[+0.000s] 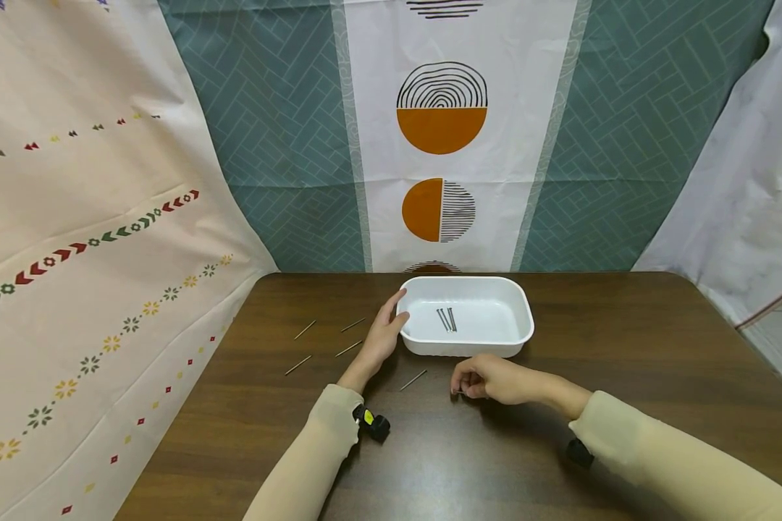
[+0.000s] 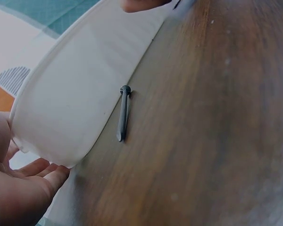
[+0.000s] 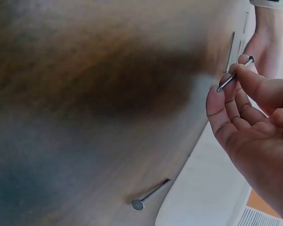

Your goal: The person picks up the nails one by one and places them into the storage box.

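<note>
My left hand (image 1: 379, 339) grips the left end of a white plastic tray (image 1: 524, 329), its thumb at the rim. In the left wrist view, its fingers (image 2: 56, 179) lie against the tray's outer wall. A few steel nails (image 1: 447, 320) lie together inside the tray. Just in front of the tray, my right hand (image 1: 495, 378) pinches one nail (image 3: 236, 74) between thumb and fingertips, low over the table. Another nail (image 1: 413, 380) lies on the wood between the two hands. In the right wrist view, a further nail (image 3: 151, 194) rests beside the tray wall.
Several loose nails (image 1: 348, 349) are spread on the brown wooden table (image 1: 234, 420) left of the left hand. Patterned cloth (image 1: 287, 145) hangs behind the table's back edge, with more cloth along both sides. A black wrist camera (image 1: 373, 423) sits at the left cuff.
</note>
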### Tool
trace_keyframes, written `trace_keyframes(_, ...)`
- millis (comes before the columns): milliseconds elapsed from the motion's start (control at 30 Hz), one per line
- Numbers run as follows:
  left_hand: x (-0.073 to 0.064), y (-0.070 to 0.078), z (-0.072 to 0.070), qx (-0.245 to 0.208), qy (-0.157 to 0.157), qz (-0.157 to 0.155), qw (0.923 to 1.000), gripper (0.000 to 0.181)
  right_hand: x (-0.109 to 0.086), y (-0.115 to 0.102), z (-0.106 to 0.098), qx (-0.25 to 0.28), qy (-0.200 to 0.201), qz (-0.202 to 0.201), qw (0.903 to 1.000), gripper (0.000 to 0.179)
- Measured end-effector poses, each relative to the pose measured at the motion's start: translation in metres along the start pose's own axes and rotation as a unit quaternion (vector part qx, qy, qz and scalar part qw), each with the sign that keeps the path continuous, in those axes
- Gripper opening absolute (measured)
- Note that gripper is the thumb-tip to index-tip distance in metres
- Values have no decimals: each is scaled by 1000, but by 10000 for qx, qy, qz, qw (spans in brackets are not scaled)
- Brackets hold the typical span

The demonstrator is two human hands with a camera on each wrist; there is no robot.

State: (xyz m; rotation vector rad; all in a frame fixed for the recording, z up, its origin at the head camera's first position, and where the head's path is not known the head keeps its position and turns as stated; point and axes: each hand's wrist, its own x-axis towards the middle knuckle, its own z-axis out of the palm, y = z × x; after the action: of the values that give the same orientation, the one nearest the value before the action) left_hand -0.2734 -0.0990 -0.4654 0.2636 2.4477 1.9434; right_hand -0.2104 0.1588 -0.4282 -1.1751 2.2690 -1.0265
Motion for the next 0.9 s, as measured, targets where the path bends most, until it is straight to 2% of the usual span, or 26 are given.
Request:
trace_keyframes(167, 0, -2, 0, -79, -2, 55, 10000, 53, 1, 0, -5, 582, -100, 45, 9982, 26)
trace_keyframes(367, 1, -3, 0, -61, -18, 85, 9999, 53, 1, -2, -13, 1271, -228, 268, 9913, 28)
trace_keyframes(633, 2, -2, 0, 62, -13, -7, 10000, 53, 1, -9, -33, 1526, 32, 337, 9877, 20)
trace_keyframes(900, 3, -1, 1, -26, 76, 34, 10000, 53, 2, -13, -56, 1632, 401, 544, 9843, 25)
